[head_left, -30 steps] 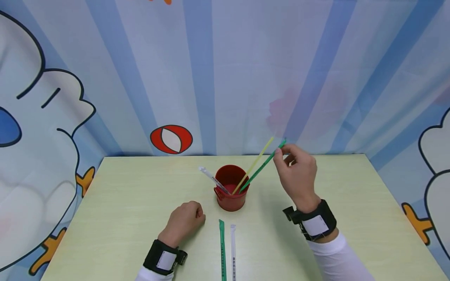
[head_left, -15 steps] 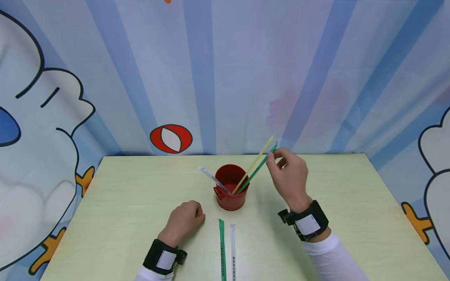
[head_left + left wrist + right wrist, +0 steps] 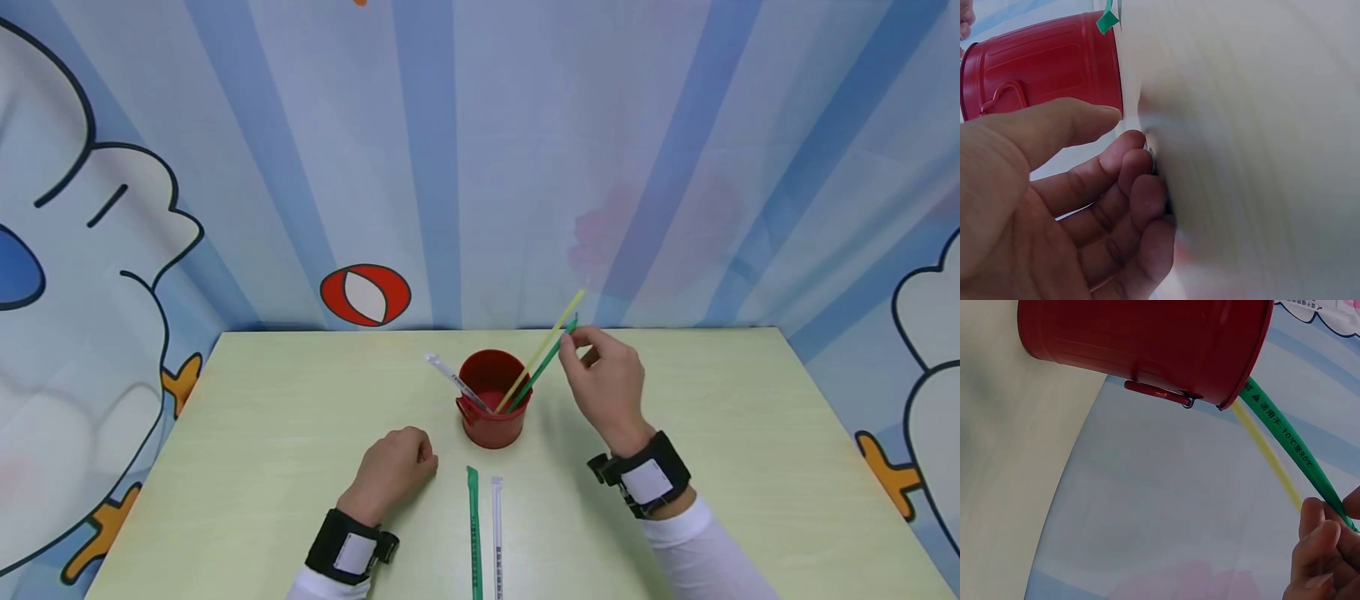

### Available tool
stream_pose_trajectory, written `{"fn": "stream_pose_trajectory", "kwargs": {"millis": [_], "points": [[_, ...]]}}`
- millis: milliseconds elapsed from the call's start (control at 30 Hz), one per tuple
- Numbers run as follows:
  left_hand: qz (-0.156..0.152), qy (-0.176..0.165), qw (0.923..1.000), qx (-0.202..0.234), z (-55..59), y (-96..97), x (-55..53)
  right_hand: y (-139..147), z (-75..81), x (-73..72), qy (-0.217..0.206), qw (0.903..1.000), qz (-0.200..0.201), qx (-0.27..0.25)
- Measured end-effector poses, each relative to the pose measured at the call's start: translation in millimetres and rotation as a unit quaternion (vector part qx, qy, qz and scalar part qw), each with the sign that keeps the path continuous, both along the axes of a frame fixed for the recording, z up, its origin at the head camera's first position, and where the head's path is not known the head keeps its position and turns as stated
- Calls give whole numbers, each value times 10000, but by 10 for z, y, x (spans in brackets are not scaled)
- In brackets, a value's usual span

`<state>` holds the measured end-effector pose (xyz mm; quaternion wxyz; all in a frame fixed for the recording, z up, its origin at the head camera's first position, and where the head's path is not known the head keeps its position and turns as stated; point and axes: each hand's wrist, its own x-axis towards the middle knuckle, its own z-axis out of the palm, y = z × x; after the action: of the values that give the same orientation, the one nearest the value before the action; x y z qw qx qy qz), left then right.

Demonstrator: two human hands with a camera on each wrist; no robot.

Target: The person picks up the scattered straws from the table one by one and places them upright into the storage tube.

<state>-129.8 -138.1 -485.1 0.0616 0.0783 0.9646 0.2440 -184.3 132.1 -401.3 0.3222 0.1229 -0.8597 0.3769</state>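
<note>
My right hand (image 3: 606, 383) pinches the upper end of a green wrapped straw (image 3: 1288, 440), whose lower end is inside a small red bucket (image 3: 492, 431). Beside it a thin yellow straw (image 3: 552, 333) leans on the bucket's right rim. A white wrapped straw (image 3: 450, 375) leans out over the left rim. My left hand (image 3: 393, 471) rests on the table left of the bucket, fingers loosely curled; in the left wrist view nothing lies between thumb and fingers. Another green wrapped straw (image 3: 475, 533) and a white wrapped straw (image 3: 497, 537) lie side by side on the table, near my left hand.
The pale wooden table (image 3: 300, 400) ends at a blue striped cartoon backdrop (image 3: 510, 167) behind the bucket. The bucket has small side handles (image 3: 1157, 392). Each wrist wears a black strap, such as the right strap (image 3: 645, 475).
My right hand has moved left and slightly down, toward the bucket, with the green straw, which now stands steeper and closer to the yellow straw. My left hand has stayed in place.
</note>
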Motion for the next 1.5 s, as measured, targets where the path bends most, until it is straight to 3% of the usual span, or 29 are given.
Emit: {"fn": "stream_pose_trajectory", "kwargs": {"millis": [733,1067,1200,1367,1500], "points": [[-48,-29,10000,44,33,18,23,-14,-110,-11,-508,9983,-80,267],[-75,46,9999,59,20,2,10,63,-206,9,-716,9971,-212,150],[-81,73,9999,56,14,-5,3,116,-292,34,-1074,9936,-281,213],[-78,51,9999,54,7,-12,4,149,-388,53,-1797,9821,-236,517],[-71,41,10000,56,5,-13,5,155,-452,77,-2107,9753,-184,642]]}}
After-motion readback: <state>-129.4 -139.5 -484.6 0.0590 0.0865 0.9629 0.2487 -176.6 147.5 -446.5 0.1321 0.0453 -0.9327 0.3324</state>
